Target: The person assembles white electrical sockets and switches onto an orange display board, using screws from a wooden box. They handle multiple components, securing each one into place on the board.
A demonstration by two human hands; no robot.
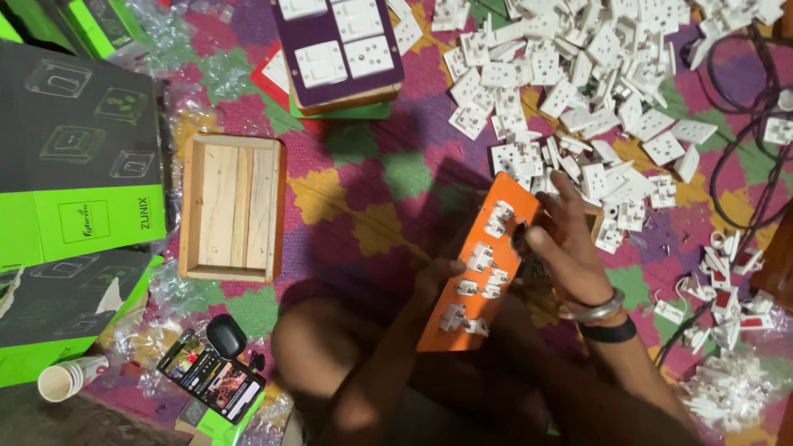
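I hold an orange switchboard panel (483, 272) tilted above my lap, its back side up, with several white switch and socket modules fitted into it. My left hand (439, 277) grips the panel's lower left edge from beneath. My right hand (562, 244), with a metal bangle and a dark band at the wrist, rests on the panel's right edge, fingers curled near a module; what it pinches is too dark to tell. A big heap of white sockets and switches (578, 74) lies just beyond the panel.
An empty wooden box frame (232, 206) lies to the left on the colourful mat (363, 198). A purple panel with white switches (339, 45) sits on a box at top. Green-and-black cartons (78, 157), a phone (211, 376), earbud case (225, 334), paper cups (62, 380), dark cables (756, 124).
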